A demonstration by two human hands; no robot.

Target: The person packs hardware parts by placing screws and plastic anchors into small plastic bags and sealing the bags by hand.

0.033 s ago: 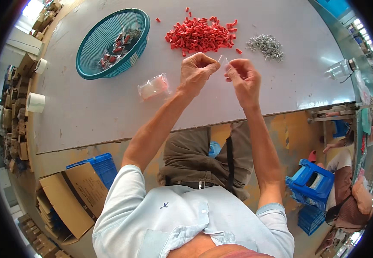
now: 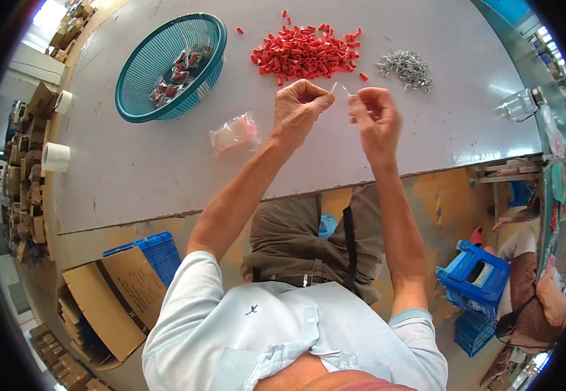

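Observation:
My left hand is closed in a pinch on a small clear plastic bag, whose thin upper edges stand out past the fingertips. Just to the right, my right hand has its thumb and fingers curled together beside the bag; what they hold, if anything, is too small and blurred to make out. Beyond both hands lies a heap of short red plastic caps. A smaller pile of silvery metal pieces is at its right. Left of my left wrist rests a clear packet of flat, pale contents.
A teal plastic basket at the far left holds several small filled bags. Tape rolls line the left edge of the grey table. A clear jar is at the right edge. Cardboard, blue stools and another person are below.
My right hand has shifted slightly right, away from my left hand, and its fingertips are farther from the bag's edge. My left hand has stayed in place with its pinch on the bag.

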